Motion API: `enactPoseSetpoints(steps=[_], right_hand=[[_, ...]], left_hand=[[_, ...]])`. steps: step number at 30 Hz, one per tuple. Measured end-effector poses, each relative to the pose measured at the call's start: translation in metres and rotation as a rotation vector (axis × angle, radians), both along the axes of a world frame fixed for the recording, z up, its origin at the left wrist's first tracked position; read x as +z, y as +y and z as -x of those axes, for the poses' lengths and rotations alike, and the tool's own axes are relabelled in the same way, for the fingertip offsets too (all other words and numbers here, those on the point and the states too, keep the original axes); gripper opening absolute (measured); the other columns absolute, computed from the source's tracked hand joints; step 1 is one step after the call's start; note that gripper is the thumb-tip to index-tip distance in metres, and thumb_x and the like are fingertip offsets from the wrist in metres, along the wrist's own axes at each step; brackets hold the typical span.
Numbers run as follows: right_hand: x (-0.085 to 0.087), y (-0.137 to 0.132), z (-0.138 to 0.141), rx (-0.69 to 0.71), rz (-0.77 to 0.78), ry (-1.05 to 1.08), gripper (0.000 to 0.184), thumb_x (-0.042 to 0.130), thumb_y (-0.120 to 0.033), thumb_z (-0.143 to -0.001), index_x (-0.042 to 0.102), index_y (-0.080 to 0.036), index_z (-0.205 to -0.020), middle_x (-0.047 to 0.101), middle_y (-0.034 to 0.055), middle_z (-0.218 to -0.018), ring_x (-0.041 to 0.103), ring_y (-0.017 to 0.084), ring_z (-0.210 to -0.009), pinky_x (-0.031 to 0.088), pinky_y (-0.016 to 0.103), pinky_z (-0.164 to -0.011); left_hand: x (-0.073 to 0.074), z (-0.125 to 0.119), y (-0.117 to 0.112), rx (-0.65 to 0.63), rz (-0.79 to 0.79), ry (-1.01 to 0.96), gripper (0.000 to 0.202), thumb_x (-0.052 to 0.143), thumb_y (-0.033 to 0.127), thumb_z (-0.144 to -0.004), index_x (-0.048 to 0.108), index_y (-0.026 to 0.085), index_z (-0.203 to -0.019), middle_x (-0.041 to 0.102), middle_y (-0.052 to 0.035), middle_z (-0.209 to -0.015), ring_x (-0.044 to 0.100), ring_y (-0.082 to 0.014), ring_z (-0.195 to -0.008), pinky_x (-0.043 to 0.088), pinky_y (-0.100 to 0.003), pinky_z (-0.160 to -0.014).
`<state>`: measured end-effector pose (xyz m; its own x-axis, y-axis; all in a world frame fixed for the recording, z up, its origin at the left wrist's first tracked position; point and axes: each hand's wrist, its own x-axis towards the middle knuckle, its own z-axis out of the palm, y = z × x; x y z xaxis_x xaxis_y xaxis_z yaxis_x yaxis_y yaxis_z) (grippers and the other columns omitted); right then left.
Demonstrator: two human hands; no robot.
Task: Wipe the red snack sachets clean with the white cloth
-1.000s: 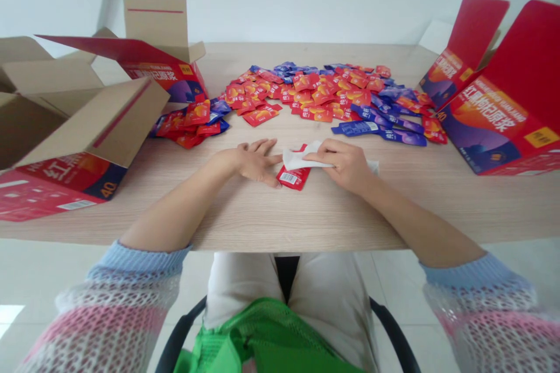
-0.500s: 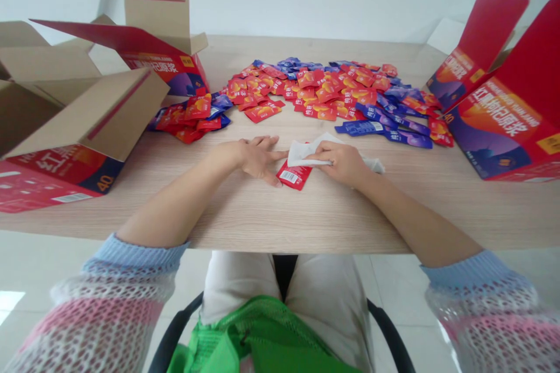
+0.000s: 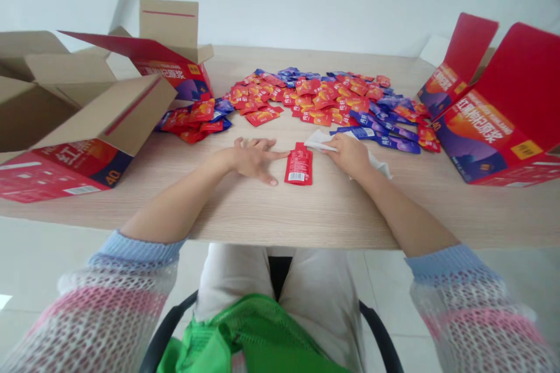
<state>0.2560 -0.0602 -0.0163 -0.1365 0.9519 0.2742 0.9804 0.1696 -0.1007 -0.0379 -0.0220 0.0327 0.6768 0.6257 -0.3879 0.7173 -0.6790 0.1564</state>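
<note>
A red sachet (image 3: 299,166) lies flat on the table before me, its barcode end toward me. My left hand (image 3: 254,160) rests on the wood just left of it with fingers spread, the index fingertip at the sachet's upper left edge. To the right, my right hand (image 3: 350,156) is closed around a folded white cloth or tissue (image 3: 318,140). Part of that cloth shows under the wrist, and the rest is hidden by the hand. The cloth sits apart from the sachet's right side.
A wide heap of red and blue sachets (image 3: 321,98) spreads across the table behind my hands. A smaller pile (image 3: 199,119) lies at left. Open cartons (image 3: 126,110) stand on the left, and red cartons (image 3: 494,116) stand on the right.
My right hand has drawn the white cloth off the red sachet to the right, uncovering it. The sachet now lies straighter. My left hand stays spread beside it; the view has shifted slightly.
</note>
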Motion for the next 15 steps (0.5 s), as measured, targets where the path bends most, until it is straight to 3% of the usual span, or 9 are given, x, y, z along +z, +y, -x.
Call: enactPoseSetpoints(steps=[3,5,6,7,9,12,15], right_hand=[[0.000,0.003,-0.018,-0.002,0.054,0.099,0.031,0.058,-0.040,-0.087,0.072,-0.028,-0.113,0.070,0.0052,-0.106,0.063,0.025,-0.094,0.043,0.031,-0.072],[0.000,0.005,-0.028,0.015,0.085,0.147,0.032,0.060,-0.039,-0.086,0.073,-0.025,-0.112,0.071,0.0060,-0.110,0.063,0.026,-0.098,0.045,0.032,-0.076],[0.000,0.006,-0.032,0.021,0.092,0.166,0.032,0.060,-0.038,-0.085,0.073,-0.023,-0.111,0.071,0.0067,-0.111,0.063,0.026,-0.100,0.045,0.032,-0.078],[0.000,0.007,-0.035,0.030,0.098,0.180,0.033,0.061,-0.038,-0.084,0.073,-0.022,-0.110,0.071,0.0074,-0.112,0.064,0.027,-0.101,0.045,0.033,-0.080],[0.000,0.008,-0.038,0.052,0.109,0.195,0.033,0.060,-0.038,-0.084,0.074,-0.020,-0.109,0.071,0.0080,-0.112,0.064,0.027,-0.102,0.046,0.034,-0.081],[0.000,0.007,-0.038,0.076,0.106,0.184,0.033,0.059,-0.038,-0.085,0.073,-0.021,-0.109,0.071,0.0081,-0.112,0.064,0.028,-0.101,0.046,0.035,-0.082],[0.001,0.003,-0.037,0.057,0.076,0.137,0.035,0.057,-0.041,-0.086,0.073,-0.021,-0.111,0.070,0.0083,-0.114,0.064,0.029,-0.102,0.047,0.036,-0.080]], left_hand=[[-0.004,0.000,-0.008,0.086,-0.106,-0.143,0.101,0.070,0.070,-0.062,0.029,0.039,-0.149,0.025,-0.0107,-0.157,0.017,-0.0444,-0.141,-0.008,-0.072,-0.101],[-0.006,-0.009,-0.020,0.222,-0.228,-0.317,0.106,0.069,0.071,-0.063,0.031,0.024,-0.150,0.051,-0.0162,-0.140,0.034,-0.0423,-0.132,-0.005,-0.069,-0.103],[-0.008,-0.016,-0.027,0.279,-0.280,-0.419,0.100,0.062,0.073,-0.069,0.034,0.017,-0.148,0.060,-0.0171,-0.129,0.042,-0.0394,-0.127,-0.001,-0.068,-0.104],[-0.011,-0.025,-0.035,0.278,-0.319,-0.502,0.095,0.054,0.074,-0.075,0.036,0.015,-0.146,0.063,-0.0164,-0.124,0.047,-0.0369,-0.123,0.005,-0.066,-0.106],[-0.018,-0.044,-0.051,0.204,-0.426,-0.574,0.101,0.053,0.080,-0.071,0.038,0.012,-0.143,0.060,-0.0176,-0.127,0.048,-0.0363,-0.121,0.016,-0.060,-0.107],[-0.032,-0.067,-0.069,0.107,-0.546,-0.457,0.106,0.058,0.082,-0.064,0.047,0.004,-0.135,0.059,-0.0234,-0.124,0.052,-0.0407,-0.114,0.024,-0.059,-0.104],[-0.038,-0.077,-0.074,0.100,-0.542,-0.346,0.078,0.054,0.067,-0.081,0.058,-0.001,-0.118,0.062,-0.0250,-0.112,0.060,-0.0374,-0.101,0.044,-0.045,-0.086]])
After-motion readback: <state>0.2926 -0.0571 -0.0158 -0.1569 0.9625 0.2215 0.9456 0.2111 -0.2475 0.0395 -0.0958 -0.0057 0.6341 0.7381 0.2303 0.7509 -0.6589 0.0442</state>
